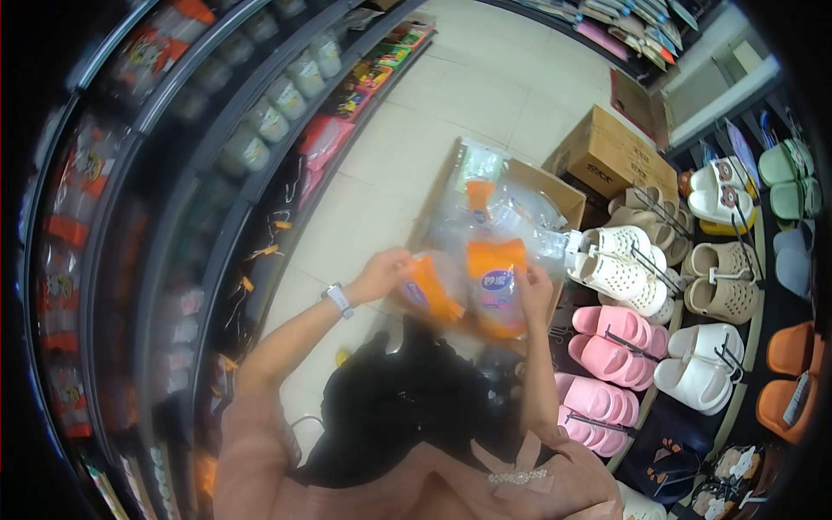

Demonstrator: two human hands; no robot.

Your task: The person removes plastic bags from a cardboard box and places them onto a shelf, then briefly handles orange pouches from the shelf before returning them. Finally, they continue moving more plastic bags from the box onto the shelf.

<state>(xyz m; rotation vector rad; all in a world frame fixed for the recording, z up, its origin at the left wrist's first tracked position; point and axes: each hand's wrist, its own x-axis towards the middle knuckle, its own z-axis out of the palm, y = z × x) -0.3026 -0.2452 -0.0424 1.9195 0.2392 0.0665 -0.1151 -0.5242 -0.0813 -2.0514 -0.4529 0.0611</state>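
Note:
My left hand (386, 272), with a watch on its wrist, is closed on the edge of a clear plastic package with an orange band (436, 290), which hangs tilted. In my right hand (536, 290) is a second orange-and-clear plastic package (497, 303) with a purple oval label, held by its right edge and facing me. What is inside both packages is too blurred to name. Just beyond them is an open cardboard box (568, 201) filled with clear plastic bags, one with an orange label (479, 199).
A closed cardboard carton (611, 154) stands behind the open box. To the right hang pink slippers (611, 345), white clogs (617, 260) and other footwear on hooks. Shelves with jars (289, 98) and packaged goods run along the left. Pale floor tiles (373, 191) lie between.

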